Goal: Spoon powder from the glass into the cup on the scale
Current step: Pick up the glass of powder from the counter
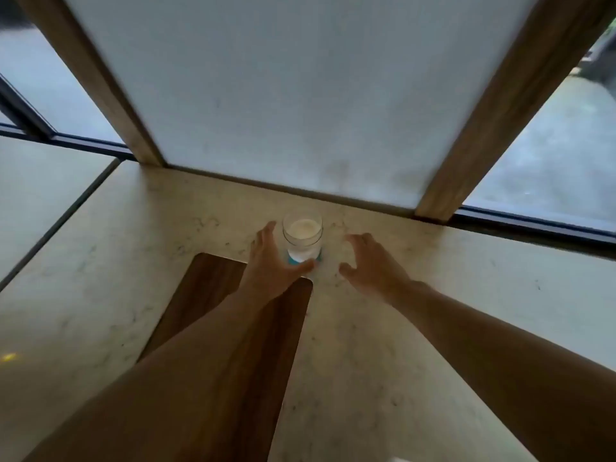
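Note:
A clear glass (302, 235) holding white powder stands on a small blue coaster (293, 260) near the back of the marble counter (416, 328). My left hand (271, 261) is at the glass's left side with fingers spread; its thumb curls under the front of the base, touching or nearly touching it. To the right of the glass, a short gap away, my right hand (371, 263) hovers with fingers apart and nothing in it. No spoon, cup or scale shows in this view.
A dark wooden board (206, 288) is set into the counter under my left forearm. A frosted glass panel (300, 95) in wooden posts rises just behind the glass, with windows on both sides. A seam splits the counter at the left.

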Demonstrator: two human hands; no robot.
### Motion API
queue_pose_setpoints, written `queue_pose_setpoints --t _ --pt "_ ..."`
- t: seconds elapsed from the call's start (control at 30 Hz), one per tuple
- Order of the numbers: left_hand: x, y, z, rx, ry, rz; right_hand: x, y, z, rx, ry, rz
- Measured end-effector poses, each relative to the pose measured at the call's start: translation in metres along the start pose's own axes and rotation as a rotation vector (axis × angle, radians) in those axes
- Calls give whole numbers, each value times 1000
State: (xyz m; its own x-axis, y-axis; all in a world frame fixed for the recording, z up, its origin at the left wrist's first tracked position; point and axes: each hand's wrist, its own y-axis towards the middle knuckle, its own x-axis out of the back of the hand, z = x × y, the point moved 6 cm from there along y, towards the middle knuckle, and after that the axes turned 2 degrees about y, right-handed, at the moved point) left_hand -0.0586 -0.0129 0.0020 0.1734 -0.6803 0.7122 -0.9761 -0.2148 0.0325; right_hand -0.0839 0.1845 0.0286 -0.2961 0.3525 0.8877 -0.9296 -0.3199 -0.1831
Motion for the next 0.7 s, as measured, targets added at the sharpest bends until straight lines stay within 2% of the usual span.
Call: queue_pose_setpoints --t 0.17,0.3,0.43,0.7 --pt "-29 8 7 -30 -236 -80 -25 25 -11 29 96 -13" --pt "-48 16 12 49 -342 -122 -42 39 -15 111 112 -51" --pt "-51 25 16 92 -378 -214 -51 47 -16 142 167 -98" --pt "-59 31 19 87 -337 -226 -60 50 -28 155 202 -110"
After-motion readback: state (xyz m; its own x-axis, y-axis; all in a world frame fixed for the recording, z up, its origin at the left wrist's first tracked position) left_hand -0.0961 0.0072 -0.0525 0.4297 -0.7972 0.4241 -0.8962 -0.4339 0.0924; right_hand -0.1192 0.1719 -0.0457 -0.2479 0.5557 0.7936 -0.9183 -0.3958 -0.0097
